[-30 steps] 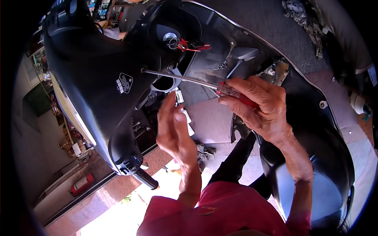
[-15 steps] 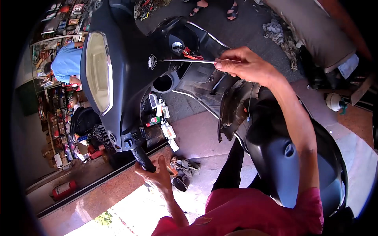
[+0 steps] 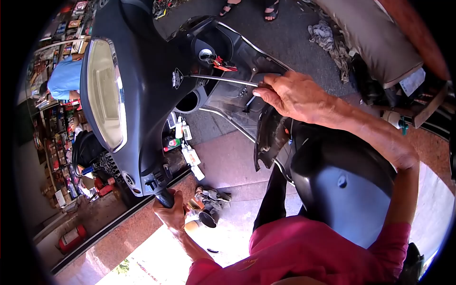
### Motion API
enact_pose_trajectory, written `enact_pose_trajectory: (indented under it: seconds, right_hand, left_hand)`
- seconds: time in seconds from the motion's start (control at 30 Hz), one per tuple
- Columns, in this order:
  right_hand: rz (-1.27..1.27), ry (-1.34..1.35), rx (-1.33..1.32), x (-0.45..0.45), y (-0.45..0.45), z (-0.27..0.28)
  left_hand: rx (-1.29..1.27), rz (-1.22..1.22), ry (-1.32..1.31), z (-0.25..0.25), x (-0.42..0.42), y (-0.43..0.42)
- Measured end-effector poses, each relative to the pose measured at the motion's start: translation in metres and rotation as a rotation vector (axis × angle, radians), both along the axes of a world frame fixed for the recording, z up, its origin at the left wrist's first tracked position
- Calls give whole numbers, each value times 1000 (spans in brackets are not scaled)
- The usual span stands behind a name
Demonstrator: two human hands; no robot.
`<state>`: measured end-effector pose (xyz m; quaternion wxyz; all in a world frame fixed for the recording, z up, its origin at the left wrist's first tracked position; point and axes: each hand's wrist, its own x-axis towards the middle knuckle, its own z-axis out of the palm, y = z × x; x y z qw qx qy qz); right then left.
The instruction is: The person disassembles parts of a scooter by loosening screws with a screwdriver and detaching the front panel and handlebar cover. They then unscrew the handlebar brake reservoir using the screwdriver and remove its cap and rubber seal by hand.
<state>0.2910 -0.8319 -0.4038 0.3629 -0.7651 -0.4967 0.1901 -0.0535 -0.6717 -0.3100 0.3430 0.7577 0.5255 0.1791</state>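
Note:
A long, thin screwdriver point(image 3: 222, 79) is held in my right hand point(image 3: 295, 95), its handle hidden within my fingers. The shaft's far end meets the dark scooter front point(image 3: 147, 71) beside a small printed logo. My left hand point(image 3: 172, 213) is wrapped around the black handlebar grip point(image 3: 165, 198) at the bottom of that front. A pale headlight point(image 3: 103, 92) faces left. Behind the front lies an open round compartment with red-handled pliers point(image 3: 223, 65) close to its edge. The black scooter body point(image 3: 342, 175) is below my right arm.
Several white bottles point(image 3: 191, 154) stand on the floor past the handlebar. Rags point(image 3: 213, 197) and a dark cup point(image 3: 207, 218) lie near my left hand. A person in a blue shirt point(image 3: 65, 78) is by the crowded shelves. Sandalled feet point(image 3: 271, 12) show at the top. A fire extinguisher point(image 3: 72, 238) lies lower left.
My left hand has closed around the handlebar grip; its thumb was raised before. My right wrist and elbow have swung outward to the right, with the screwdriver still reaching the scooter front. The view has shifted slightly.

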Motion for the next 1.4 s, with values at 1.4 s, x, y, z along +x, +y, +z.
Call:
enact_pose_trajectory:
  seconds: [1.4]
  right_hand:
    - [-176,-798,-83,4,12,0]
  left_hand:
    - [2,-8,-27,-2,2,-1]
